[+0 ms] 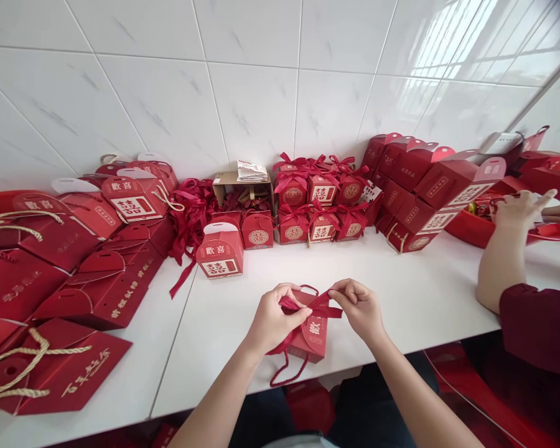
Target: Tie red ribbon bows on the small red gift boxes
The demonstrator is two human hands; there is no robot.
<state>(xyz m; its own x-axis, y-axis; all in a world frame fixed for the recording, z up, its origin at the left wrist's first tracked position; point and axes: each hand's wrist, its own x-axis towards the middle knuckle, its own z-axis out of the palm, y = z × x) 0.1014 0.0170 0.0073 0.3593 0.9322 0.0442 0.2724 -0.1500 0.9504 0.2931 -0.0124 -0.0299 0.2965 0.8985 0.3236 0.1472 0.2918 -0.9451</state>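
- the small red box (313, 336) sits at the white table's (415, 298) near edge, between both hands.
- left hand (273, 317) and right hand (359, 305) each pinch its red ribbon (321, 306), fingers narrow.
- ribboned boxes (322, 208) line the tiled wall behind.

Flat red bags (98, 292) left, ribbon pile (191, 211), cardboard box (242, 186), co-worker's arm (504, 261) right.

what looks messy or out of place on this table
The heap of loose ribbons by the wall sprawls untidily, one strand trailing across the table, unlike the neat rows of tied boxes. The small box whose bow the left hand and right hand pinch sits tilted near the edge, its cord dangling.
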